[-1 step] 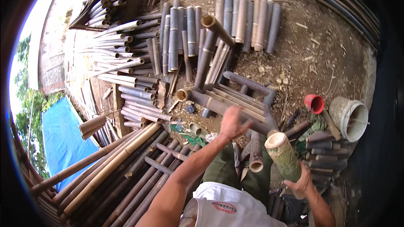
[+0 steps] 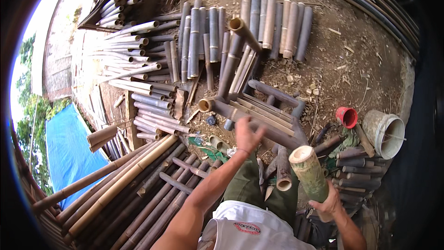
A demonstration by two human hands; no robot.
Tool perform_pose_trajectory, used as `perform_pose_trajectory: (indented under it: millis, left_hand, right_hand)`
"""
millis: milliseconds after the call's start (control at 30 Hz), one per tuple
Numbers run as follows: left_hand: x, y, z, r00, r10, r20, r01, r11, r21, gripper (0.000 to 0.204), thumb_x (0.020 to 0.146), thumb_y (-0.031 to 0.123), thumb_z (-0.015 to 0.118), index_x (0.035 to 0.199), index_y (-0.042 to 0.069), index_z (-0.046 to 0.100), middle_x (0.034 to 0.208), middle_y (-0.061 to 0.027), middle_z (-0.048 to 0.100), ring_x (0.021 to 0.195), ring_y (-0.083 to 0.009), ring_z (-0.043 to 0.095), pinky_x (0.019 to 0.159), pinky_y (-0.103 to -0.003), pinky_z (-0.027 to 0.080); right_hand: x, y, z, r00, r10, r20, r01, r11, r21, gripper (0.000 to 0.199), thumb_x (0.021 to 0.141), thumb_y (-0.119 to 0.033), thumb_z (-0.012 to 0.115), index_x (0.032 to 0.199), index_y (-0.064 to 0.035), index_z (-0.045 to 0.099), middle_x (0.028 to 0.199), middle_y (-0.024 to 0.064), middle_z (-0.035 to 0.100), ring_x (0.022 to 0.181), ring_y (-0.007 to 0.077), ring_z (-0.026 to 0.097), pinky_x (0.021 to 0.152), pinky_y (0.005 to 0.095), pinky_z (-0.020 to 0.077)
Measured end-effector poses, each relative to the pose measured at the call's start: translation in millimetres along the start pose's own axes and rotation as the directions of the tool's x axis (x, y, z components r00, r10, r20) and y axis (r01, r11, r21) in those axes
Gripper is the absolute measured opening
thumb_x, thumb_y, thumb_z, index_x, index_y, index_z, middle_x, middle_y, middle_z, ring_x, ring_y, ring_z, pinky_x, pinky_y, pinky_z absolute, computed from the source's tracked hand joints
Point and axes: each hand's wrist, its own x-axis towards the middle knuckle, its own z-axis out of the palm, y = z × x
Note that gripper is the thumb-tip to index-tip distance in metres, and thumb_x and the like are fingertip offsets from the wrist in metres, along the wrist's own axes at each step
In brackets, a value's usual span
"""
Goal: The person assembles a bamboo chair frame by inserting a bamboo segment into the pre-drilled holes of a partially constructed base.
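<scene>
A bamboo chair frame (image 2: 273, 132) of dark poles and pale split slats lies in front of me. My left hand (image 2: 249, 135) is over its near thick pole, fingers apart and slightly smeared; whether it touches the pole I cannot tell. My right hand (image 2: 327, 203) is wrapped round the narrow lower end of a bamboo mallet (image 2: 309, 171), a thick greenish piece with a pale, worn top. The mallet is tilted, its top close to the near right corner of the frame. Below that corner juts a hollow bamboo leg (image 2: 283, 176).
Cut bamboo lengths (image 2: 203, 37) lie in rows beyond the frame. Long bamboo poles (image 2: 125, 180) slope at my left, near a blue tarp (image 2: 69, 153). A red bucket (image 2: 347, 117) and a whitish bucket (image 2: 387, 134) stand on the right. Wood chips litter the dirt floor (image 2: 342, 69).
My left hand has slid a little left along the thick pole. The mallet in my right hand has shifted slightly left and down.
</scene>
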Motion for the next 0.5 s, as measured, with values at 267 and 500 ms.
perform_pose_trajectory:
  millis: [267,500]
  left_hand:
    - [43,-74,-38,0.752,-0.604,0.264,0.608,0.482,-0.631,0.071,0.077,0.044,0.086,0.127,0.001,0.059,0.112,-0.0108,0.066,0.1,-0.0197,0.062,0.087,-0.036,0.052]
    - [33,-124,-27,0.832,-0.474,0.29,0.483,0.358,-0.799,0.076,0.076,0.035,0.088,0.133,0.001,0.052,0.116,-0.0067,0.06,0.109,-0.0188,0.057,0.1,-0.036,0.045]
  right_hand:
    - [138,-176,153,0.978,-0.119,0.172,0.125,0.992,-0.027,0.089,0.067,-0.036,0.089,0.135,0.0029,0.047,0.117,0.0247,0.067,0.107,0.036,0.068,0.092,0.0408,0.0539]
    - [193,-228,222,0.873,-0.439,0.213,0.463,0.883,-0.075,0.084,0.069,-0.041,0.086,0.131,0.002,0.049,0.105,0.0288,0.068,0.1,0.0405,0.069,0.085,0.0467,0.0561]
